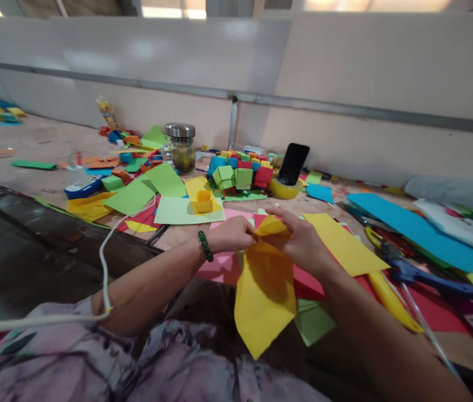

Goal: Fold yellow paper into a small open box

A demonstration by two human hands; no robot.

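Observation:
Both hands hold a folded sheet of yellow paper over the table's front edge. My left hand, below a wrist with a green bead bracelet, pinches the paper's left side near its fold. My right hand is closed round the right side of the upper, curled part, fingers partly hidden behind it. The paper's lower end hangs down in a blunt point. Beyond my left hand stands a small yellow paper box on a pale green sheet. Pink and red sheets lie under my hands.
Colourful paper boxes are clustered at the back centre, between a lidded glass jar and a phone propped on a yellow tape roll. Yellow-handled scissors and a blue glue gun lie right. A white cable crosses my left arm.

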